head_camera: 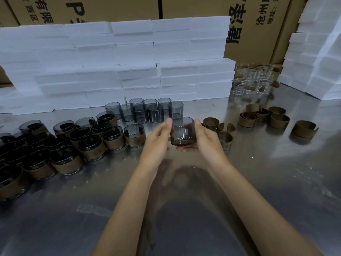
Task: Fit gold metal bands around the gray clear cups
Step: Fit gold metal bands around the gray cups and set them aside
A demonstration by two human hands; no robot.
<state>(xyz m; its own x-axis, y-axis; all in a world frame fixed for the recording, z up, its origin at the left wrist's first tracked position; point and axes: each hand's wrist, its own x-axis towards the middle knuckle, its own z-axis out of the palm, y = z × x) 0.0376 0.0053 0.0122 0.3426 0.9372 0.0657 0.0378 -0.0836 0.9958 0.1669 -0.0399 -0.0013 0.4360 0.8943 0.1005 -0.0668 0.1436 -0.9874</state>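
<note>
Cradling a gray cup (182, 131) above the table — both hands' fingers (186, 149) curled round it

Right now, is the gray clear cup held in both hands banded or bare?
Bare. The gray clear cup between the left hand and right hand shows see-through glass from rim to base, no gold metal band around it.
</note>
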